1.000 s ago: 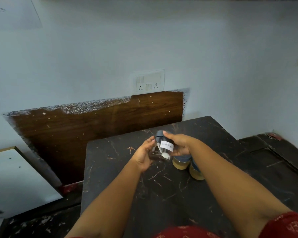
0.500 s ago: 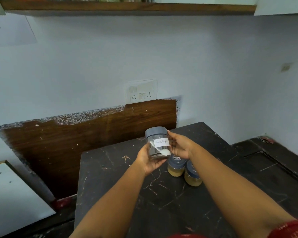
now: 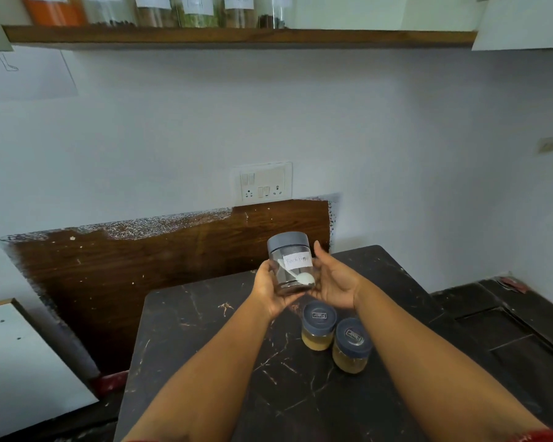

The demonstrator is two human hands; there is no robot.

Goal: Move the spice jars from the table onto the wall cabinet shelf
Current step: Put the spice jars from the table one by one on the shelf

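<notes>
Holding a clear jar (image 3: 290,266) between them above the dark marbled bench (image 3: 205,346), the left hand (image 3: 270,293) cups its base and lower side with curled fingers while the right hand (image 3: 332,282) presses an open palm, fingers spread, against its right side. The jar stands upright, long axis vertical, grey lid on top, white label facing the camera; the handwriting seems to read "Black Pepper", though the last letters are covered by the thumb. Inside lies a small white spoon (image 3: 300,277), its bowl low and to the right, on dark contents at the bottom.

On the bench just below the hands stand two smaller jars (image 3: 318,327) (image 3: 351,346), touching or nearly so, each with yellowish powder and a grey lid stamped with a logo too small to read.

Along the wall cabinet shelf (image 3: 237,36) above sits a row of labelled jars (image 3: 198,11) holding orange, dark, brown and green contents; their labels are illegible.
</notes>
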